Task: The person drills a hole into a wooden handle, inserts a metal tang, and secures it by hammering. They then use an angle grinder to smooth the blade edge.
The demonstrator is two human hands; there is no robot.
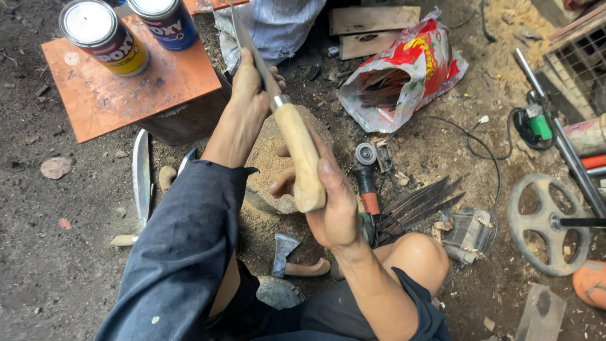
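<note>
1. We hold one knife over the dirt floor (pixel 57 252). Our right hand (pixel 334 208) is wrapped tight round its pale wooden handle (pixel 302 158), fingers fully closed, which seems to steady it at an upward slant.
2. Our left hand (pixel 249 88) is closed on the knife's blade (pixel 246 38) just past the metal collar, thumb and fingers pinching the steel, apparently to brace or turn the blade against the handle.
3. The knife sits in mid-air above a sawdust-covered block (pixel 268 164) between our knees, touching nothing but our hands.
4. We count two cans (pixel 104 35) upright on an orange board (pixel 126 88) that serves as a surface, up and to the left within arm's reach.
5. A second, finished knife (pixel 141 183) lies flat on the floor to our left; one small axe head (pixel 284 249) with a short handle lies near our leg.
6. One angle grinder (pixel 366 177) rests just right of the block beside a fan of dark blade blanks (pixel 420 202), too overlapped to count.
7. One red-and-white plastic bag (pixel 404 76) lies open beyond it, and one spoked metal wheel (pixel 548 224) sits at far right.
</note>
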